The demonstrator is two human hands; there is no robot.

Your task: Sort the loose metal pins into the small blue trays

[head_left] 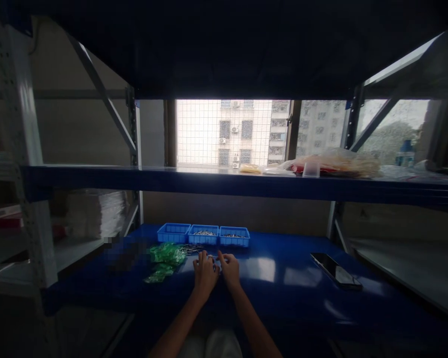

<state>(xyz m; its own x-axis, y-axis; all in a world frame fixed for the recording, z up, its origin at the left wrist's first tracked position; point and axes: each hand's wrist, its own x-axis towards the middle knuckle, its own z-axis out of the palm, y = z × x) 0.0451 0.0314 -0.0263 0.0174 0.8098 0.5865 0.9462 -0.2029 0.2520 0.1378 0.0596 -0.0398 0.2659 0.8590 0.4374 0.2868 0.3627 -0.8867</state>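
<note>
My left hand is bent over the blue shelf surface, its fingers curled and drawn together. Close beside it, my right hand has thumb and fingers pinched, fingertips pointing toward the left hand. A small light sliver shows between the two sets of fingertips, too small to name. Just beyond my hands lies a loose pile of thin metal pieces. A crumpled green plastic bag is to the left of them. Behind stand three blue bins: a left bin, a middle bin with silvery pieces, and a right bin with darker ones.
A phone lies on the right of the shelf. Above the bins runs an upper shelf edge, carrying plastic bags and a translucent cup. Metal posts frame the left side. A dark blurred patch covers the left of the work surface.
</note>
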